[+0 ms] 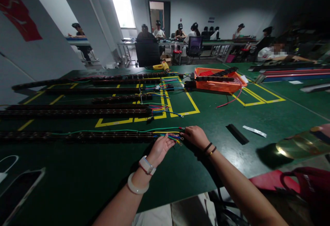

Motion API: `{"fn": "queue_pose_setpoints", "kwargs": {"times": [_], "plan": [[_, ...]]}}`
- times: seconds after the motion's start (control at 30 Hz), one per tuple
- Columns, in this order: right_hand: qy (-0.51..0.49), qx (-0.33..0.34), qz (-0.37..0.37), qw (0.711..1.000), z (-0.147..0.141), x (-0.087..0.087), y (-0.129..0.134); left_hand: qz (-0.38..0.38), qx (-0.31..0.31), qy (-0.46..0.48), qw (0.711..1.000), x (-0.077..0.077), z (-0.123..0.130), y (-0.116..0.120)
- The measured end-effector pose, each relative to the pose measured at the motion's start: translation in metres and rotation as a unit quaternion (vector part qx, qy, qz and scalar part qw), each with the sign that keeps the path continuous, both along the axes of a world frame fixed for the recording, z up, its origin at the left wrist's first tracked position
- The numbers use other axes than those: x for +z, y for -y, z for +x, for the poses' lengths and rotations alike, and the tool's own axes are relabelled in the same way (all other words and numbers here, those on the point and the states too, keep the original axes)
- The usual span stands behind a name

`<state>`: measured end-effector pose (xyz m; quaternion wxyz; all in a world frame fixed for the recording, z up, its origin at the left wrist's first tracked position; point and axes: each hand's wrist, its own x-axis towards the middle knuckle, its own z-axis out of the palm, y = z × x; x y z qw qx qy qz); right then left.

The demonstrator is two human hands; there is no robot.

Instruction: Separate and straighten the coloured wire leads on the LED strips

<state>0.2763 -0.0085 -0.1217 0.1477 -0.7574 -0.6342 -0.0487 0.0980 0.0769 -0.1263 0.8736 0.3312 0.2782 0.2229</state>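
Note:
A dark, bundled cable harness [110,136] lies along the front of the green table, its colored wires [165,133] ending in ring terminals at the right. My left hand [160,149] is palm up beside these ends, its fingers stretched out under or against the blue and yellow wires; whether it bears their weight I cannot tell. From the right, my right hand [196,136] has its fingertips pinched together at the terminals, seemingly on a wire end that the fingers partly hide. A separate green wire [129,131] runs above the bundle to a terminal near that hand.
More harnesses [77,112] lie behind, across yellow tape outlines [184,114]. An orange basket [219,87] and a yellow heat gun [162,67] stand farther back. At right are a black strip [237,134], a white strip [254,131] and a bottle [301,145]; a phone [22,195] lies front left.

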Motion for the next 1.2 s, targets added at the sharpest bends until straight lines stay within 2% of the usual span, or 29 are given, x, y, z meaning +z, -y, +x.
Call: {"fn": "queue_pose_setpoints", "kwargs": {"times": [0.13, 0.23, 0.33, 0.5, 0.7, 0.87, 1.07, 1.2], "plan": [[-0.035, 0.007, 0.08, 0.996, -0.005, 0.009, 0.012, -0.008, -0.001, 0.006, 1.0, 0.001, 0.0, 0.0], [-0.011, 0.042, 0.122, 0.992, -0.018, 0.011, 0.025, -0.012, 0.0, 0.009, 1.0, 0.002, 0.0, 0.0], [0.038, 0.06, 0.108, 0.992, -0.034, 0.006, 0.032, -0.018, -0.004, 0.015, 1.0, 0.002, 0.001, 0.001], [0.061, 0.045, 0.086, 0.993, -0.051, -0.004, 0.03, -0.018, 0.011, 0.018, 1.0, -0.002, 0.002, 0.002], [0.056, 0.015, 0.098, 0.993, -0.057, 0.01, 0.027, 0.009, -0.015, 0.029, 0.999, -0.002, -0.002, 0.004], [0.03, -0.029, 0.051, 0.998, -0.049, 0.02, 0.019, 0.032, -0.055, -0.016, 0.998, 0.0, -0.015, 0.006], [0.013, -0.033, -0.052, 0.998, -0.045, 0.007, 0.014, 0.041, -0.092, -0.03, 0.995, 0.002, -0.023, 0.004], [0.019, -0.033, -0.09, 0.995, -0.048, 0.001, 0.014, 0.042, -0.099, -0.029, 0.994, 0.002, -0.022, 0.003]]}}
